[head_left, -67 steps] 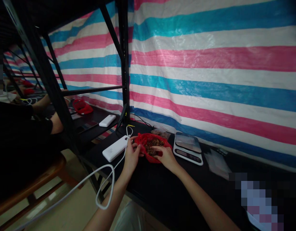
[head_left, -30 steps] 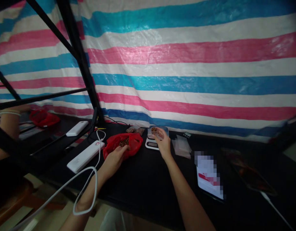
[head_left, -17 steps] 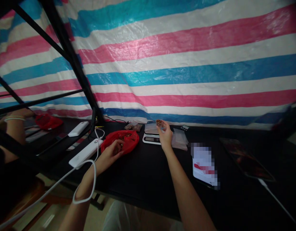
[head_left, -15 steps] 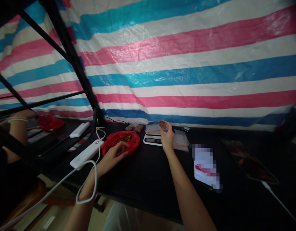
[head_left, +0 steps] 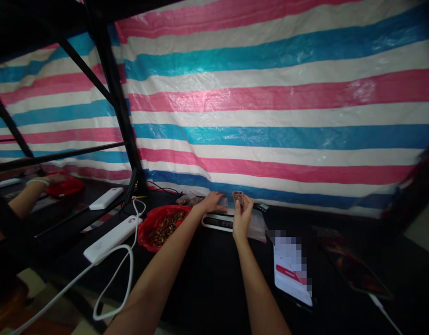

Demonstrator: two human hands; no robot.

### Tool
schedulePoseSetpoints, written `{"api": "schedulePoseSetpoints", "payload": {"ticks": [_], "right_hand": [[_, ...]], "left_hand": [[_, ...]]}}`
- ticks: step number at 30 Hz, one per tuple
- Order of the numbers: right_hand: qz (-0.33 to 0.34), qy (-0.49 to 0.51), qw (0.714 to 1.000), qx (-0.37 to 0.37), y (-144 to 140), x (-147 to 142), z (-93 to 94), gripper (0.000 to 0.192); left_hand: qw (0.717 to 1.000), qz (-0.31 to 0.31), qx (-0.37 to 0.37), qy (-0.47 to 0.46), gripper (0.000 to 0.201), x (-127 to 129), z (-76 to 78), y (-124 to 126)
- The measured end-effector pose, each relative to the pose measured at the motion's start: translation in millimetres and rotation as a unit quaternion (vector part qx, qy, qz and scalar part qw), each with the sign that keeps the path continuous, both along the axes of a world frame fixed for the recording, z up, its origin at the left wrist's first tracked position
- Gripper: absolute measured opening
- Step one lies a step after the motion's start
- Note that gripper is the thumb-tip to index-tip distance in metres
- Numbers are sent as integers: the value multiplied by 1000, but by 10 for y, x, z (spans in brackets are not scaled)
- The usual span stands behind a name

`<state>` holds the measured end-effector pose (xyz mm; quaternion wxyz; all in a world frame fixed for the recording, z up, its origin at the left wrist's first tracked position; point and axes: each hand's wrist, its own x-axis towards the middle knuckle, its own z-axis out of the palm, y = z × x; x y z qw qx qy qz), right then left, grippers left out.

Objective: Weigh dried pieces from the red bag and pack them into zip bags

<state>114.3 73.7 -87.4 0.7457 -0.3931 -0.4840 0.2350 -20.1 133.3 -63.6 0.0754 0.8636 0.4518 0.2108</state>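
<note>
In my right hand [head_left: 242, 216] is a small clear cup [head_left: 238, 195] of brown bits, held upright beside the scale. My left hand [head_left: 213, 203] reaches over the white digital scale [head_left: 217, 222], fingers closed on what looks like a clear plastic bag [head_left: 224, 203]; its fingertips are small and partly blurred. The scale's pan is largely hidden by my hands. Left of my left forearm lies a red plastic bag [head_left: 144, 228], spread open like a bowl, with many brown and yellowish pieces [head_left: 167, 228] inside.
Flat clear bags [head_left: 259, 225] lie right of the scale, and small filled bags [head_left: 188, 200] behind the red one. A white power strip [head_left: 109, 239] with a looping cable sits left. Two phones [head_left: 293, 274] lie right. Another person's arm [head_left: 26, 200] works beyond the black frame [head_left: 113, 93].
My left hand has left the red bag and moved right and forward to the scale. My right hand still holds the cup near the scale. The view has tilted up.
</note>
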Motion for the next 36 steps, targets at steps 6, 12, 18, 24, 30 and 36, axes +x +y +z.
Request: {"api": "schedulePoseSetpoints", "payload": {"ticks": [6, 12, 18, 24, 30, 36], "right_hand": [[14, 10, 1000, 0, 37, 12, 9, 41], [17, 12, 1000, -20, 62, 34, -13, 41], [36, 0, 999, -32, 79, 3, -42, 40], [94, -29, 995, -20, 26, -38, 24, 36], [122, -118, 985, -11, -98, -109, 127, 34], [103, -197, 975, 6, -137, -103, 157, 32]], "left_hand": [[995, 25, 25, -90, 54, -61, -115, -4], [996, 61, 11, -67, 77, -131, -205, -196], [993, 53, 6, -106, 56, -214, -109, -304], [966, -1, -21, -259, 44, -207, -7, -414], [944, -42, -59, -322, 47, -154, 8, -459], [937, -31, -68, -342, 52, -125, -37, -449]]}}
